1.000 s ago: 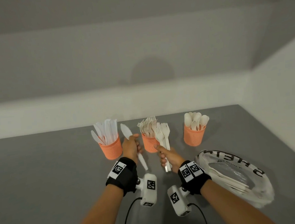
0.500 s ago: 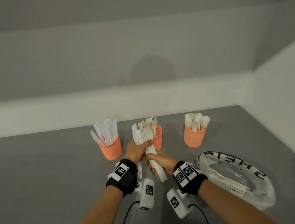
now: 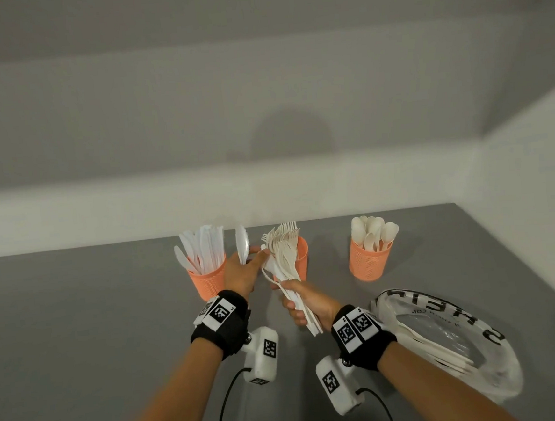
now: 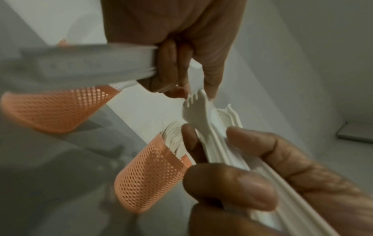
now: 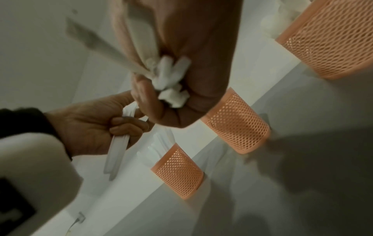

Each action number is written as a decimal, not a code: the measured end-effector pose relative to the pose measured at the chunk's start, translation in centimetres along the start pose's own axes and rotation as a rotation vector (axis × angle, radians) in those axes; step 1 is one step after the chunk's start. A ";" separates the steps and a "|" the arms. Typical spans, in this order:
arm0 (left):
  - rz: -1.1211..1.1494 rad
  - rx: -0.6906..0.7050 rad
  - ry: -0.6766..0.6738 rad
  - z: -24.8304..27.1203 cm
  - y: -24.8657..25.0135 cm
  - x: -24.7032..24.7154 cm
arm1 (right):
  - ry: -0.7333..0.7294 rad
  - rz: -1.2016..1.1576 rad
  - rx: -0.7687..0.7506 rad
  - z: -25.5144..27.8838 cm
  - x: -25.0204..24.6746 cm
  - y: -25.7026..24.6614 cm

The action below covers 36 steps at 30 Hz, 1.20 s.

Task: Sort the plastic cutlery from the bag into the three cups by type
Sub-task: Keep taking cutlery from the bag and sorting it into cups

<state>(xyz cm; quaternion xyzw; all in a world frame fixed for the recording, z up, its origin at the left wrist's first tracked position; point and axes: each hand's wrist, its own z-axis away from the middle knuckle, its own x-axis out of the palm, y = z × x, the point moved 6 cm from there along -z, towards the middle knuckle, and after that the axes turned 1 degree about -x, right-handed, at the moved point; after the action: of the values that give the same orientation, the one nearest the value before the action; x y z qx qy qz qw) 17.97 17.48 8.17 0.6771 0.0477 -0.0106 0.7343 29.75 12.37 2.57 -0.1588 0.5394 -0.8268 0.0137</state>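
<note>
Cutlery (image 3: 292,285) sits bunched by its handles in the right hand's (image 3: 305,303) closed fist, in front of the fork cup (image 3: 301,258). A second ago that hand held only forks; the left hand (image 3: 241,273), curled round a knife (image 3: 241,244), now pinches a fork head (image 4: 198,110) from the bundle. Sorting continues; more cutlery remains in the bag (image 3: 492,336).

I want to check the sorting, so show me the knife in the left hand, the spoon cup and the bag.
knife (image 3: 241,243): head view, on its blade.
spoon cup (image 3: 370,263): head view, on its mesh wall.
bag (image 3: 501,370): head view, on its clear plastic.
</note>
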 end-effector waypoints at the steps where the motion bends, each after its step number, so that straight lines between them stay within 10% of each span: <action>1: -0.018 0.013 -0.001 -0.1 0.1 0.0 | 0.003 0.020 0.003 0.1 0.0 0.0; 14: -0.041 0.109 0.050 0.3 2.0 0.4 | 0.223 -0.013 -0.112 -0.1 -2.1 -0.4; 20: 0.156 -0.129 -0.013 2.1 -2.1 2.0 | 0.349 0.041 -0.295 -0.9 -2.1 -1.3; 36: 0.275 -0.119 0.138 1.0 -4.2 -0.3 | 0.278 0.098 -0.286 -1.6 -0.4 -1.0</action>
<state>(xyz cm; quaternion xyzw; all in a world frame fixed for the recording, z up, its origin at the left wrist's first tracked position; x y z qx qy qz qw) 17.39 16.12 4.08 0.6317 0.0052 0.1392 0.7626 29.80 14.33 2.77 -0.0173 0.6551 -0.7541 -0.0434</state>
